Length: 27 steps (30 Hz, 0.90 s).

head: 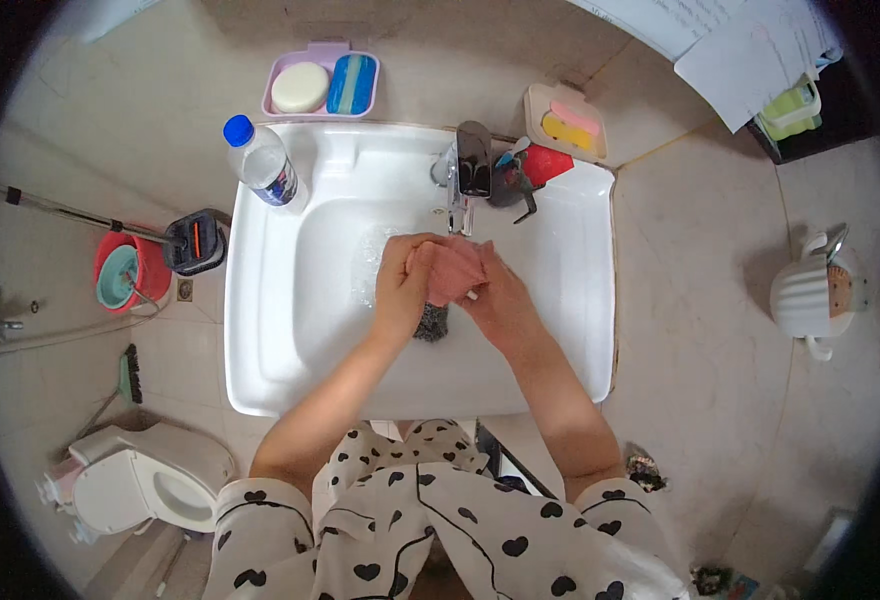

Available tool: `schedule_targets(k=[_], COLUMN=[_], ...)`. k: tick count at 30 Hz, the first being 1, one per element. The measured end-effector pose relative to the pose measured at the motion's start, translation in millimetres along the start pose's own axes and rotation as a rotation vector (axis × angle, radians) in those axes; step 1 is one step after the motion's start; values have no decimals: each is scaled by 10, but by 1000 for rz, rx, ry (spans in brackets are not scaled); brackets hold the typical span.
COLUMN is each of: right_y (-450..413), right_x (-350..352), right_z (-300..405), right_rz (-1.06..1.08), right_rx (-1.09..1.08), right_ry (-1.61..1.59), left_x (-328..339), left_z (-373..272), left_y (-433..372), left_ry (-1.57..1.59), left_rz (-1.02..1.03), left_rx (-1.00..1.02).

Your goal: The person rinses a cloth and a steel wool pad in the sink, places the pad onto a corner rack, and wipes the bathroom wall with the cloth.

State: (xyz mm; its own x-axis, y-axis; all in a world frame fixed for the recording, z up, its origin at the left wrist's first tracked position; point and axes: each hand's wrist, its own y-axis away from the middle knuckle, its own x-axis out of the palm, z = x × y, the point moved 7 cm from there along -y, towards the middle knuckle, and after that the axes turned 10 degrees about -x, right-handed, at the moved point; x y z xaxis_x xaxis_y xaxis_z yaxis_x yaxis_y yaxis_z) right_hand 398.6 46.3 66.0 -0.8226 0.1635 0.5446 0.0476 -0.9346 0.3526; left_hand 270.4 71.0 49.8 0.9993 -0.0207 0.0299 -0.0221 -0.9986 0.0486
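Observation:
Both hands hold a pink cloth (453,268) over the basin of a white washbasin (320,315), just in front of the chrome faucet (461,191). My left hand (404,281) grips the cloth's left side, thumb on top. On the other side, my right hand (501,300) has hold of its right edge; a small white piece shows by those fingers, too little of it to name. Below the cloth, partly hidden, lies a dark mesh-like item (431,324). Bubbly water shows left of my left hand.
A plastic bottle with a blue cap (267,169) stands on the basin's back left corner. Behind the rim are a purple soap dish (320,114) and a beige soap dish (537,101). A dark cup-like item (511,187) and a red item (547,165) sit right of the faucet.

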Motion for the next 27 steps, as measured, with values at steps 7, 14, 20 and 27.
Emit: schedule_targets(k=[7, 14, 20, 27], right_y=[-585, -751, -837, -1058], right_x=[-996, -1209, -937, -930], right_z=[-977, -1226, -1163, -1157], right_rz=[-116, -409, -142, 132], right_rx=[100, 246, 208, 113], right_ry=[314, -216, -482, -558], left_x=[203, 351, 372, 658], left_z=[1341, 1675, 1374, 760], left_y=[-132, -399, -470, -180], left_ry=[159, -52, -287, -446], left_rz=[-62, 5, -151, 87], left_rx=[-553, -351, -247, 127])
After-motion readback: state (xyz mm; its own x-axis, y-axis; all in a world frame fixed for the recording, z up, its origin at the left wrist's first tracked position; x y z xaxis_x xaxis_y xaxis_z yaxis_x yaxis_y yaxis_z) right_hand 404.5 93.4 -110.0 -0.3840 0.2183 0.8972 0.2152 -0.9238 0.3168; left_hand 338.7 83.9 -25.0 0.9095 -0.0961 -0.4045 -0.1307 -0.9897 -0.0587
